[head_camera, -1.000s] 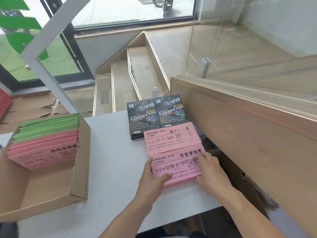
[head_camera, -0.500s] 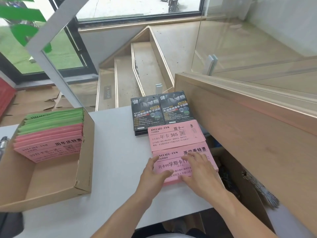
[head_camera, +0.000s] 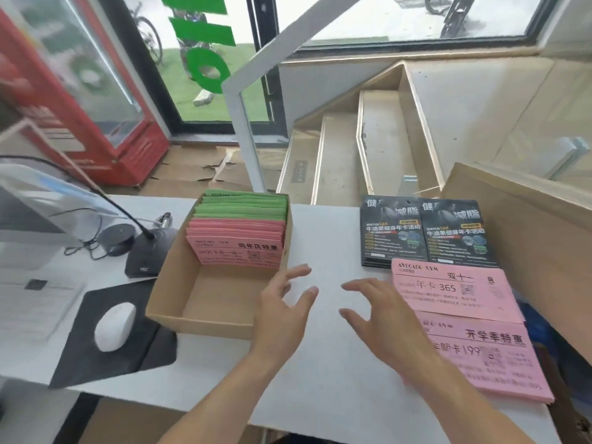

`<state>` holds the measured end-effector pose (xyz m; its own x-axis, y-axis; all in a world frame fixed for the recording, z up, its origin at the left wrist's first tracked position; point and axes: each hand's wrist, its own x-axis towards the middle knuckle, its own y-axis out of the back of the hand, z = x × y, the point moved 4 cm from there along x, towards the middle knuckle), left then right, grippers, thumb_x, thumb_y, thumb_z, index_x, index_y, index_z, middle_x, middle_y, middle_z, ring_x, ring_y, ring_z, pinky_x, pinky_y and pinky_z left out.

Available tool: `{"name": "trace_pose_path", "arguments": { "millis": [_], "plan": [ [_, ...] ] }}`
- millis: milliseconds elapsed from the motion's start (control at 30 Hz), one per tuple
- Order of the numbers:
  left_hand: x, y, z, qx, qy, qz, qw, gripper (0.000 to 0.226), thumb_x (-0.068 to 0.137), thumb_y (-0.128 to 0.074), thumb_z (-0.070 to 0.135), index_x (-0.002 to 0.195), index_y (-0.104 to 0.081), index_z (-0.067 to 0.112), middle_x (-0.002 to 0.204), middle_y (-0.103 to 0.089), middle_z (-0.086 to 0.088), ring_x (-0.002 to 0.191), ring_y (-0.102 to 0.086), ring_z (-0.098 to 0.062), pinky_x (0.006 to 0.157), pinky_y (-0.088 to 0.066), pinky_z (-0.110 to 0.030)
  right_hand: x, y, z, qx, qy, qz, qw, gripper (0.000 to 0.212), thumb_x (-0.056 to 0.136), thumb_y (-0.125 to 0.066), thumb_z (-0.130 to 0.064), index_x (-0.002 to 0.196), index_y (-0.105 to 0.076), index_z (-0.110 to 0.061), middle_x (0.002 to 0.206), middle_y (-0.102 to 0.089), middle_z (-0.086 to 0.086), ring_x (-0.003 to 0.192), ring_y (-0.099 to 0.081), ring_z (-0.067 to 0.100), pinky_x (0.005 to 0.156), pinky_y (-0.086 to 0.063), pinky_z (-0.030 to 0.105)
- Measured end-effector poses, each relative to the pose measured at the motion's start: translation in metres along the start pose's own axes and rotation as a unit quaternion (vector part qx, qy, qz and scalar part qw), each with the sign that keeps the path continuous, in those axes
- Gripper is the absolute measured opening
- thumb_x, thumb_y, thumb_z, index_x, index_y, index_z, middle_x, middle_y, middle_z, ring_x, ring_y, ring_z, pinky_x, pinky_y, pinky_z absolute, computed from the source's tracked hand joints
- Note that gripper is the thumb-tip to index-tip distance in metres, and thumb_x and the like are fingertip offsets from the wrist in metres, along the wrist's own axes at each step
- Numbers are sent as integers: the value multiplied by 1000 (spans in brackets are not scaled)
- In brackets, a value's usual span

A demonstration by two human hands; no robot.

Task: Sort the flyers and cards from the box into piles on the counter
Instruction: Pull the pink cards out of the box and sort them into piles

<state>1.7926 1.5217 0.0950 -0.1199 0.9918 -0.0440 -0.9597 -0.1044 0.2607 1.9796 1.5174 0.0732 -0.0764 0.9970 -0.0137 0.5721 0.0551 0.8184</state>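
Flyers [head_camera: 236, 238] stand on edge at the box's [head_camera: 198, 322] far end so you can lift one, and your left hand [head_camera: 282, 310] and right hand [head_camera: 382, 318] hover empty, each grip spread wide over the table's [head_camera: 323, 238] bare middle.

Near pink pile [head_camera: 490, 357]: print blurred, partly hidden under right hand [head_camera: 389, 318]. Monitor [head_camera: 28, 206] cut by left edge.

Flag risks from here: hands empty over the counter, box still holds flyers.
1. The nearest pink pile lies at the counter's front right corner and seems to overhang the edge; the right hand is beside it and could push it off.
2. The box holds pink flyers packed against green flyers; the left hand could grab mixed colours.
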Motion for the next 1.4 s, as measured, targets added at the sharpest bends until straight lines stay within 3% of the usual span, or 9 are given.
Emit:
{"name": "trace_pose_path", "arguments": {
  "millis": [167, 300, 400, 533, 667, 833, 1133, 1233, 1400],
  "plan": [
    [69, 111, -16, 122, -5, 82, 989, 32, 87, -77, 22, 113, -67, 37, 135, -55, 21, 128, -51, -3, 115, -40, -38, 43, -39, -66, 18, 68, -10, 997, 21, 92, -67, -32, 113, -65, -36, 118, -60, -23, 116, -51, 4, 94, -41, 22],
    [118, 158, -29, 312, -72, 50, 946, 52, 89, -74, 19, 136, -57, 28, 144, -53, 10, 137, -43, -11, 119, -33, -38, 87, -56, -105, -14, 97, -1, 995, 31, 92, -64, -25, 122, -65, -30, 124, -63, -14, 115, -53, 14, 101, -39, 28],
    [141, 167, -43, 381, -114, 11, 917, 67, 88, -74, 13, 147, -46, 22, 146, -51, 1, 137, -42, -16, 118, -31, -34, 116, -67, -124, -68, 108, -1, 992, 41, 94, -60, -27, 135, -58, -29, 145, -52, -11, 131, -43, 15, 113, -31, 30],
    [160, 169, -54, 396, -145, -3, 907, 78, 83, -73, 7, 151, -38, 22, 132, -57, -1, 125, -49, -19, 110, -43, -41, 135, -80, -131, -129, 105, -12, 986, 46, 93, -59, -21, 138, -57, -28, 148, -50, -8, 135, -42, 18, 112, -31, 34],
    [175, 169, -63, 410, -171, -9, 896, 81, 79, -70, 4, 151, -38, 23, 132, -59, 0, 123, -48, -20, 106, -44, -44, 138, -87, -130, -141, 111, 39, 983, 46, 74, -67, 0, 110, -74, -28, 114, -70, -12, 108, -60, 19, 88, -46, 34],
    [176, 168, -74, 388, -204, 29, 898, 83, 76, -74, 1, 150, -43, 24, 111, -63, 5, 109, -53, -19, 100, -46, -39, 135, -88, -128, -168, 135, 97, 972, 45, 63, -79, 3, 89, -72, -33, 86, -71, -17, 83, -61, 15, 70, -45, 30],
    [176, 169, -78, 361, -220, 35, 905, 81, 78, -74, 2, 150, -42, 20, 111, -64, 3, 106, -55, -21, 98, -48, -42, 136, -93, -130, -176, 185, 110, 961, 37, 74, -78, -4, 100, -73, -31, 99, -74, -16, 90, -61, 16, 72, -44, 32],
    [176, 168, -79, 357, -227, 28, 906, 81, 77, -77, 5, 149, -43, 20, 109, -64, 5, 106, -55, -20, 97, -48, -42, 138, -95, -126, -178, 171, 110, 963, 34, 77, -75, -7, 104, -73, -28, 116, -72, -11, 96, -62, 18, 77, -47, 34],
    [175, 174, -76, 297, -211, 78, 928, 73, 77, -81, 9, 142, -51, 22, 101, -63, 12, 102, -51, -11, 96, -42, -29, 139, -98, -127, -196, 190, 117, 955, 40, 74, -77, -5, 108, -75, -26, 118, -73, -7, 92, -66, 20, 76, -51, 35]
  ]
}}
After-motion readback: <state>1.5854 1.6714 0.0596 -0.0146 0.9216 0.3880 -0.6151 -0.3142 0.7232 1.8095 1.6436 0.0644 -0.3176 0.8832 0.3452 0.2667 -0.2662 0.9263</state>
